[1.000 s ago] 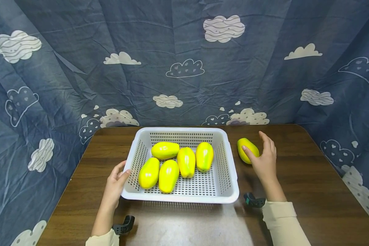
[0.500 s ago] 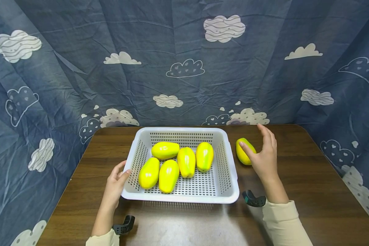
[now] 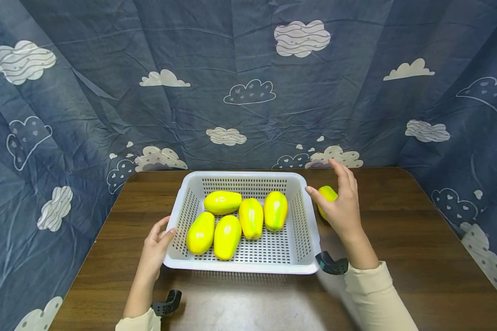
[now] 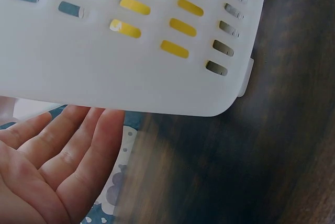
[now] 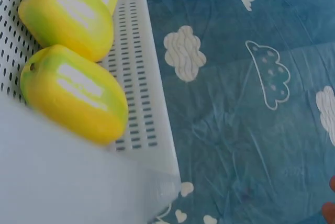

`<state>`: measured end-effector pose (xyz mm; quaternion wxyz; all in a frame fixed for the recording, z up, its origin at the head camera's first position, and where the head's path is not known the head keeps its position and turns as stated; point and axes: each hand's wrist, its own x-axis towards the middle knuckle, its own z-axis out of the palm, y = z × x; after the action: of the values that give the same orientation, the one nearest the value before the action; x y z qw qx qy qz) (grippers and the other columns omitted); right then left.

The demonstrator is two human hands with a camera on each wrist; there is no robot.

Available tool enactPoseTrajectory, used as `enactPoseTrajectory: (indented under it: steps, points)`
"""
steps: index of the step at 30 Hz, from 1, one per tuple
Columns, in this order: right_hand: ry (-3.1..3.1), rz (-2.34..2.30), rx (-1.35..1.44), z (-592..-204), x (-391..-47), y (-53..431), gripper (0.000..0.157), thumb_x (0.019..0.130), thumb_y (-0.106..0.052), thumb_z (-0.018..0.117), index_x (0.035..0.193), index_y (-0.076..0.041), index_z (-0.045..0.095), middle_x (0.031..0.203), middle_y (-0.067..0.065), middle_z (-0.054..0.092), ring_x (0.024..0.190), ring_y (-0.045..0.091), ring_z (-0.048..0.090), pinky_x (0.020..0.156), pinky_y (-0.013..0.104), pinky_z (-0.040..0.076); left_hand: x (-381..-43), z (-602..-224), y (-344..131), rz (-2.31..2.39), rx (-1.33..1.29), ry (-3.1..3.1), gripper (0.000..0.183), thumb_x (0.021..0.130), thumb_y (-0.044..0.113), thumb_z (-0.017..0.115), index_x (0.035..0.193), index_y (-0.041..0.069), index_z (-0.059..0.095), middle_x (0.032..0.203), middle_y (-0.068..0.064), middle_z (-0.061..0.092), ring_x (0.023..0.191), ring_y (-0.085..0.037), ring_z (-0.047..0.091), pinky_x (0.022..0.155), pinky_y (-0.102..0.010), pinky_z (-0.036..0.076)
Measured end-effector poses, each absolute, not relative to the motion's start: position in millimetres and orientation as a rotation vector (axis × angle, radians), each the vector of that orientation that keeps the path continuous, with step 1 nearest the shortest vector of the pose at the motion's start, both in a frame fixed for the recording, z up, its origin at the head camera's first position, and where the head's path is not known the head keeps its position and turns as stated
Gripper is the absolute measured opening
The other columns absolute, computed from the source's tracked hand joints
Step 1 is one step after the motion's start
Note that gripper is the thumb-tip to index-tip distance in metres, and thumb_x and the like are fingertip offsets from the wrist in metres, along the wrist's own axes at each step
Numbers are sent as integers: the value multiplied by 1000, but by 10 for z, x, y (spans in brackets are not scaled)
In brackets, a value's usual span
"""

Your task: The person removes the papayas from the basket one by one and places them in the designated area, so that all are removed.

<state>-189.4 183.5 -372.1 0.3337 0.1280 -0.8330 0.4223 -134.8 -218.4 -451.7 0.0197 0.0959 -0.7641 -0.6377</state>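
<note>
Cream cloth makes my left sleeve (image 3: 140,322), cut off by the bottom edge at the lower left, with a black bracket (image 3: 167,303) just beside it. My left hand (image 3: 154,243), left of centre, holds the white basket (image 3: 242,268) by its left rim: thumb on top, fingers passing behind the outer side. In the left wrist view those fingers come in from the lower left, nearly straight, their tips hidden by the basket's edge.

The perforated basket fills the centre of the frame. In its left half, two glossy fruits (image 3: 200,233) lean side by side toward the lower left, below a crosswise fruit (image 3: 222,202); a middle fruit (image 3: 251,218) comes next, then a right-hand fruit (image 3: 275,210).

A loose fruit (image 3: 327,194) lies on the brown table (image 3: 422,257), just right of the basket. My right hand (image 3: 343,207), right of centre, has thumb and fingers spread well apart. The loose fruit sits in the fork between thumb and forefinger, partly covered by my thumb and palm; I cannot tell whether I touch it. My thumb tip overlaps the basket's right rim in the head view; contact there is unclear too.
</note>
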Motion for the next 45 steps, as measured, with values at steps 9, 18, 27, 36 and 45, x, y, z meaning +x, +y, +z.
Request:
enactPoseTrajectory:
  steps: [9, 18, 27, 36, 45]
  points:
    - [-2286, 1140, 367, -3750, -2029, 1665, 75, 71, -17, 76, 135, -12, 37, 135, 10, 36, 120, 29, 33, 94, 52, 30, -1352, -4523, -2186, -1973, 296, -2372, 43, 93, 23, 49, 133, 13, 37, 119, -24, 53, 97, -33, 58, 71, -38, 51]
    - [-2434, 1279, 408, -3859, -2146, 1550, 78, 75, -29, 73, 139, -16, 31, 136, 8, 34, 119, 30, 36, 95, 45, 34, -1346, -4522, -2187, -1982, 299, -2368, 43, 93, 23, 49, 133, 13, 37, 119, -24, 53, 97, -34, 58, 71, -39, 51]
    - [-2636, 1293, 397, -3954, -2224, 1412, 79, 76, -43, 69, 140, -19, 28, 140, 9, 28, 120, 32, 36, 90, 51, 36, -1346, -4522, -2179, -1994, 299, -2359, 44, 93, 24, 50, 134, 13, 37, 120, -24, 52, 97, -34, 58, 73, -43, 50]
    - [-2797, 1275, 433, -4065, -2296, 1310, 78, 79, -37, 67, 141, -15, 24, 142, 14, 25, 124, 34, 31, 95, 52, 31, -1338, -4523, -2177, -1999, 301, -2353, 44, 93, 24, 50, 133, 13, 37, 119, -24, 52, 97, -35, 57, 75, -45, 49]
    - [-2906, 1257, 382, -4102, -2346, 1257, 77, 80, -32, 67, 140, -11, 24, 141, 15, 25, 127, 31, 28, 98, 51, 28, -1341, -4526, -2184, -1999, 314, -2354, 43, 93, 23, 50, 133, 14, 37, 119, -24, 53, 95, -33, 58, 72, -41, 50]
